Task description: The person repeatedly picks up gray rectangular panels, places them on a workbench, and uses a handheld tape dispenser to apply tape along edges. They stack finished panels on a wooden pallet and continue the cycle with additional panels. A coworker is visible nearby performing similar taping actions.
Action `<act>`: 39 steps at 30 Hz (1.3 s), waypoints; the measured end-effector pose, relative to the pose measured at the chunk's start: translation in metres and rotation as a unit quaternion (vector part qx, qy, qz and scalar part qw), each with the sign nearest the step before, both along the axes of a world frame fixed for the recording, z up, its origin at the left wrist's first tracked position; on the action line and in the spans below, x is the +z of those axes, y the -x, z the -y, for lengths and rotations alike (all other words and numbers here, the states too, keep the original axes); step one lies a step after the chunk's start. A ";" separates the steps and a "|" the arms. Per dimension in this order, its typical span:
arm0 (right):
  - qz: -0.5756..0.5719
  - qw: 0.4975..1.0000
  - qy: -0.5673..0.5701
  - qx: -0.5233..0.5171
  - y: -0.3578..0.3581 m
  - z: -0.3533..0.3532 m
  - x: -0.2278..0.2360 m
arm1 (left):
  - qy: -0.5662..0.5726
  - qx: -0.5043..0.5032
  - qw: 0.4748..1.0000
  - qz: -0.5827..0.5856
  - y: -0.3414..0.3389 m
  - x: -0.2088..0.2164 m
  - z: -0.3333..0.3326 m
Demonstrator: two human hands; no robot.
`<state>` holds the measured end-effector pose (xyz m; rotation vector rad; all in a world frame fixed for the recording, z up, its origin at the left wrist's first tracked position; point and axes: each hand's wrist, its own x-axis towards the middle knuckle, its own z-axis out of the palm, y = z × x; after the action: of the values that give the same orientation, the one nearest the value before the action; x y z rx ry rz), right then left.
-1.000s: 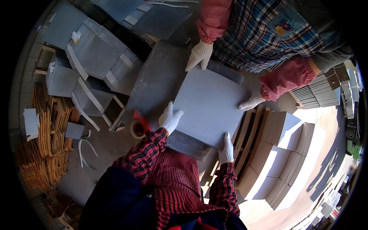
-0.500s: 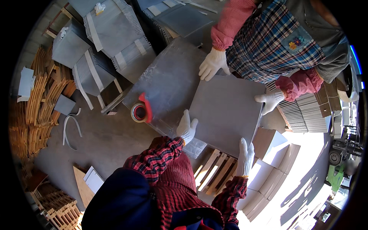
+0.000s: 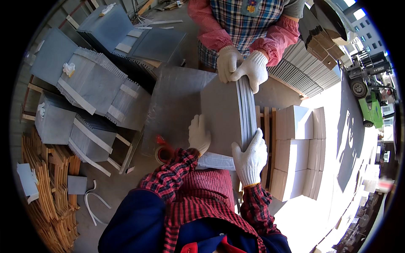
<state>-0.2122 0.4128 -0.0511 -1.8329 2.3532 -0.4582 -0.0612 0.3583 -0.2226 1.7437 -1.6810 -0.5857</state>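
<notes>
A stack of several thin grey slabs [image 3: 221,116] stands tilted, its layered edges showing on the right side. My left hand [image 3: 199,134], in a white knitted glove, presses against the left side of the stack with fingers stretched along it. Its near right corner is gripped by my gloved right hand [image 3: 252,157], thumb on the face and fingers along the edges. Across from me, a co-worker's two gloved hands [image 3: 242,67] hold the far end. Beneath lies a grey, film-covered work surface [image 3: 168,97]. A red tape dispenser [image 3: 164,152] rests there, partly hidden by my left sleeve.
Strapped stacks of grey slabs [image 3: 99,84] stand on pallets at the left. Wooden frames [image 3: 48,181] are piled near the left rim, with a loose white strap [image 3: 95,202] on the floor. Cartons [image 3: 291,147] stand right; a green forklift [image 3: 371,109] is farther off.
The slab stack has turned and tipped, so its layered right edge now shows. The co-worker's hands have come together at its far end. My right hand has moved slightly left and up.
</notes>
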 end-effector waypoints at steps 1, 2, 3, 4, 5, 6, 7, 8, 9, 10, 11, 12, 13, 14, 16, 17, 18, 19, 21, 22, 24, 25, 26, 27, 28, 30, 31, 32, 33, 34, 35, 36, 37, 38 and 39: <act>-0.009 1.000 0.000 -0.005 -0.011 -0.001 0.000 | 0.022 -0.009 0.999 -0.048 -0.011 0.019 0.004; -0.017 1.000 0.003 -0.011 -0.022 -0.001 0.003 | 0.052 0.003 0.995 -0.084 -0.021 0.031 0.005; -0.019 1.000 0.008 -0.021 -0.031 -0.002 0.004 | 0.101 -0.051 0.989 -0.093 -0.032 0.047 0.011; -0.025 0.999 0.013 -0.030 -0.039 -0.003 0.006 | 0.150 -0.104 0.978 -0.102 -0.044 0.065 0.021; -0.052 0.998 0.022 -0.033 -0.048 -0.005 0.004 | 0.195 -0.160 0.961 -0.110 -0.054 0.084 0.030; -0.064 0.997 0.038 -0.036 -0.058 -0.006 0.007 | 0.232 -0.241 0.939 -0.085 -0.062 0.108 0.038; -0.078 0.995 0.052 -0.042 -0.067 -0.007 0.006 | 0.267 -0.322 0.906 -0.062 -0.066 0.128 0.046; -0.095 0.992 0.071 -0.046 -0.073 -0.009 0.004 | 0.264 -0.404 0.875 -0.028 -0.065 0.146 0.052; -0.103 0.990 0.084 -0.054 -0.081 -0.007 -0.004 | 0.305 -0.457 0.835 0.028 -0.065 0.153 0.060; -0.103 0.989 0.089 -0.056 -0.088 -0.005 -0.003 | 0.318 -0.497 0.804 0.078 -0.063 0.162 0.069; -0.104 0.988 0.094 -0.061 -0.092 -0.005 0.000 | 0.332 -0.536 0.766 0.124 -0.058 0.170 0.078; -0.099 0.990 0.081 -0.059 -0.093 -0.005 0.000 | 0.284 -0.585 0.750 0.123 -0.057 0.170 0.086; -0.102 0.991 0.071 -0.057 -0.093 -0.005 -0.003 | 0.292 -0.595 0.729 0.170 -0.053 0.166 0.091; -0.081 0.993 0.067 -0.055 -0.090 -0.005 -0.002 | 0.287 -0.600 0.733 0.142 -0.052 0.165 0.094; 0.049 0.996 0.055 -0.054 -0.077 -0.007 0.005 | 0.277 -0.610 0.731 0.129 -0.047 0.167 0.097; 0.155 0.985 0.046 -0.059 -0.062 -0.012 0.012 | 0.274 -0.619 0.723 0.141 -0.037 0.174 0.097; 0.333 0.934 0.116 -0.056 -0.045 -0.015 0.003 | 0.272 -0.623 0.717 0.153 -0.031 0.178 0.097; 0.546 0.828 0.076 -0.101 -0.029 -0.027 0.004 | 0.256 -0.632 0.712 0.168 -0.026 0.178 0.099; 0.713 0.656 0.158 -0.192 -0.004 -0.045 -0.035 | 0.220 -0.652 0.698 0.199 -0.015 0.173 0.103; 0.714 0.629 0.181 -0.247 -0.002 -0.051 -0.065 | 0.242 -0.652 0.698 0.171 -0.013 0.170 0.104; 0.708 0.552 0.225 -0.378 -0.012 -0.052 -0.098 | 0.201 -0.654 0.709 0.173 -0.010 0.174 0.100; 0.681 0.525 0.247 -0.446 -0.023 -0.048 -0.110 | 0.180 -0.654 0.714 0.175 -0.009 0.177 0.099; 0.698 0.493 0.268 -0.445 -0.031 -0.040 -0.127 | 0.195 -0.652 0.713 0.170 -0.010 0.175 0.098; 0.712 0.458 0.292 -0.444 -0.041 -0.026 -0.143 | 0.211 -0.653 0.709 0.162 -0.008 0.174 0.099; 0.746 0.457 0.316 -0.367 -0.060 -0.004 -0.149 | 0.227 -0.656 0.703 0.153 -0.007 0.176 0.099; 0.774 0.380 0.379 -0.336 -0.071 0.004 -0.150 | 0.214 -0.654 0.705 0.175 -0.011 0.179 0.098; 0.793 0.355 0.373 -0.325 -0.073 0.008 -0.141 | 0.209 -0.652 0.705 0.186 -0.012 0.182 0.100; 0.789 0.371 0.363 -0.329 -0.075 0.007 -0.143 | 0.188 -0.656 0.703 0.202 -0.014 0.187 0.100; 0.784 0.386 0.354 -0.332 -0.076 0.006 -0.146 | 0.199 -0.661 0.703 0.171 -0.016 0.184 0.100; 0.780 0.400 0.345 -0.337 -0.079 0.002 -0.148 | 0.209 -0.666 0.703 0.140 -0.018 0.181 0.100; 0.778 0.415 0.329 -0.339 -0.078 0.002 -0.140 | 0.226 -0.664 0.704 0.109 -0.019 0.181 0.101; 0.776 0.429 0.312 -0.341 -0.078 0.002 -0.129 | 0.214 -0.666 0.705 0.114 -0.020 0.182 0.100; 0.774 0.443 0.294 -0.344 -0.078 0.001 -0.122 | 0.217 -0.665 0.705 0.113 -0.021 0.181 0.099; 0.770 0.442 0.299 -0.349 -0.073 -0.002 -0.119 | 0.223 -0.664 0.705 0.113 -0.019 0.181 0.098; 0.769 0.441 0.300 -0.352 -0.067 -0.004 -0.120 | 0.228 -0.660 0.707 0.116 -0.020 0.179 0.098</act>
<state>-0.1454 0.4168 -0.1715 0.2648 1.1784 -2.0027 -0.0414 0.2600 -0.0431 -0.0007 -2.7978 -0.4171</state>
